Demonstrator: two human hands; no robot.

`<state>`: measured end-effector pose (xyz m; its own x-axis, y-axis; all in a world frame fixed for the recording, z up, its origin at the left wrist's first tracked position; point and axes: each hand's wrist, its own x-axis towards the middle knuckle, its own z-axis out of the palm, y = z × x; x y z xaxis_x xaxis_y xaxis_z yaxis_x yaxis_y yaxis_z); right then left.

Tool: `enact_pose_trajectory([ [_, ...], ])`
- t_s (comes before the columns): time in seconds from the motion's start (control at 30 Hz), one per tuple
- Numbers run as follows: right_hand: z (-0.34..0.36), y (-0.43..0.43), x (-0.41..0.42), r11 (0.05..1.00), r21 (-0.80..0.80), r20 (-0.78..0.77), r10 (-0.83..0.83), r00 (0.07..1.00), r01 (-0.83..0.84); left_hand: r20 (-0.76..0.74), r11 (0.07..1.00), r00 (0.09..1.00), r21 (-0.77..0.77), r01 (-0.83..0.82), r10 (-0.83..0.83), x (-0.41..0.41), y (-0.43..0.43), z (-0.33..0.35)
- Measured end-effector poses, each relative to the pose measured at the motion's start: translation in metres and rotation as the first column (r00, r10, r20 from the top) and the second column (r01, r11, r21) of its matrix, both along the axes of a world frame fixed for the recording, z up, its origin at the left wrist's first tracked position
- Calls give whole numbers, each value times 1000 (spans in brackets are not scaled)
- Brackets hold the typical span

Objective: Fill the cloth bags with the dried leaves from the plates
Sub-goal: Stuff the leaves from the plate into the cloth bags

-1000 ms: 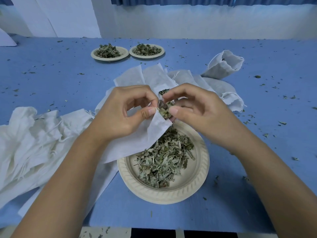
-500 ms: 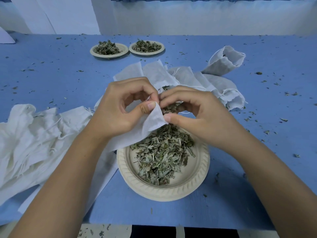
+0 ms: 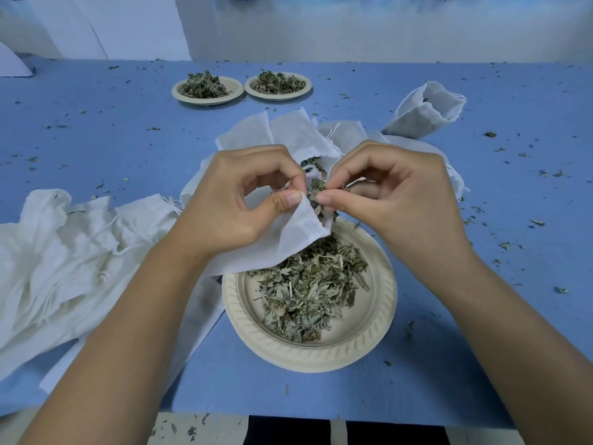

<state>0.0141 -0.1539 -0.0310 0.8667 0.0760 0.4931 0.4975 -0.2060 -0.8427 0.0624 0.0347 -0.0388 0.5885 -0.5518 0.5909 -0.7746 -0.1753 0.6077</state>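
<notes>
Left hand pinches cloth bag rim open; right hand pinches dried leaves at its mouth. Near plate holds leaf pile; two far plates also heaped.

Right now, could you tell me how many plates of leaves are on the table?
3: near plate in front, far left plate and far right plate side by side at the back.

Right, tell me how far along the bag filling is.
Done: one bulged bag stands far right, seemingly filled. In hand: the left hand holds an open bag over the near plate while the right hand pinches leaves into it. Left: that plate's pile, two far plates, a heap of flat bags.
</notes>
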Motion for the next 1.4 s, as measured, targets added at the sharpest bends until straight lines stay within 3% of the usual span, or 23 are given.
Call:
enact_pose_trajectory([
  [0.1, -4, 7, 0, 977, -213, 179, 20, 984, 19, 1, 1000, 1000, -15, 25, -25, -2, -3, 0],
  [0.2, -7, 7, 2, 934, -345, 97, 129, 987, -88, -16, 999, 1000, -37, 5, -6, -3, -2, 0],
  [0.27, -4, 2, 3, 933, -300, -2, 206, 979, -197, -29, 998, 1000, -62, -11, 9, -3, 0, 0],
  [0.33, 0, -3, 4, 951, -208, 13, 237, 971, -229, -16, 996, 1000, -85, 1, -2, -3, 2, 3],
  [0.47, -2, 2, 1, 975, -223, 315, 81, 946, -10, -16, 993, 999, -115, 39, -41, -4, 0, 5],
  [0.6, -14, 11, 0, 854, -520, 247, 164, 955, -13, -29, 991, 998, -124, 43, -47, -6, -3, 2],
  [0.67, -11, 8, -1, 888, -459, 277, 134, 951, 9, -22, 992, 999, -119, 35, -38, -4, -1, 2],
  [0.73, -6, 3, -2, 930, -340, 424, 19, 905, 140, -12, 994, 1000, -109, 27, -29, -3, 1, 4],
  [0.8, -4, 2, -3, 903, -369, 495, -8, 869, 218, -12, 994, 999, -100, 30, -31, -3, 0, 4],
  [0.93, -13, 14, -6, 732, -681, 277, 226, 934, 25, -1, 996, 999, -68, 49, -49, -6, -3, 3],
  [0.97, -13, 14, -5, 730, -683, 233, 250, 940, -25, 4, 997, 999, -60, 44, -44, -6, -4, 2],
  [1.03, -10, 9, -5, 826, -563, 286, 215, 934, -18, 4, 998, 1000, -65, 22, -21, -5, -2, 2],
  [1.1, -6, 2, -4, 930, -359, 418, 85, 904, 79, -6, 995, 1000, -95, 16, -16, -4, 0, 3],
  [1.17, -6, 0, -2, 938, -291, 499, -17, 867, 186, -13, 994, 1000, -106, 20, -22, -5, 0, 4],
  [1.23, -8, 5, -2, 884, -425, 488, 40, 872, 197, -1, 997, 1000, -79, 24, -24, -6, -1, 4],
  [1.3, -13, 12, -3, 782, -615, 362, 163, 918, 103, 21, 999, 1000, -44, 22, -21, -6, -3, 3],
  [1.33, -15, 14, -4, 757, -652, 296, 197, 935, 47, 26, 999, 1000, -36, 18, -17, -5, -3, 2],
  [1.4, -11, 13, -4, 813, -583, 277, 217, 936, -16, 24, 999, 1000, -45, 7, -6, -4, -2, 1],
])
